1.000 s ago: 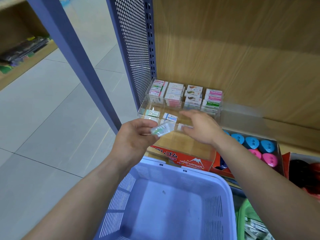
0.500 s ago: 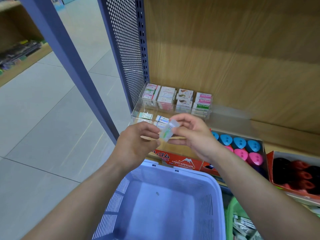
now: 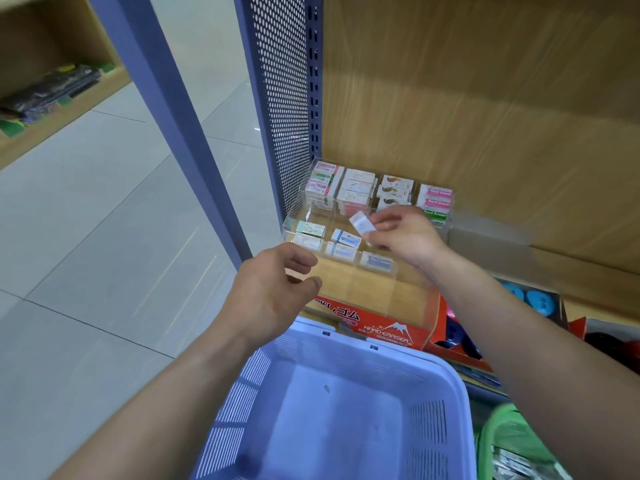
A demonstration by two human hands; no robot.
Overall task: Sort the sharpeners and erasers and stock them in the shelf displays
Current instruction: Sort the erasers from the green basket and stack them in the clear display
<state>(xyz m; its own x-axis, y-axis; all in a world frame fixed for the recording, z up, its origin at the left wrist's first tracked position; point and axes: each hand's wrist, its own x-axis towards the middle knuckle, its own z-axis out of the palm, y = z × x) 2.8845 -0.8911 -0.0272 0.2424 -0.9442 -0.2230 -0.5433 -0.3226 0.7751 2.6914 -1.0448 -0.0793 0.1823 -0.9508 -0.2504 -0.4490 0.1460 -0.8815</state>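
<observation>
One small white wrapped eraser (image 3: pixel 361 224), likely light, stiff and slick, sits pinched endwise in the right hand (image 3: pixel 405 239) above the clear acrylic display tray (image 3: pixel 346 289); left hand (image 3: pixel 273 296) loosely curled, empty.

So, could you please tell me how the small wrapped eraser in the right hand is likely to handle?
Probably light: the right hand holds the eraser in a pinch alone. Its wrapper looks glossy, so it may be slightly slippery. Being a flat block, it should lie still in the clear display rather than roll.
</observation>
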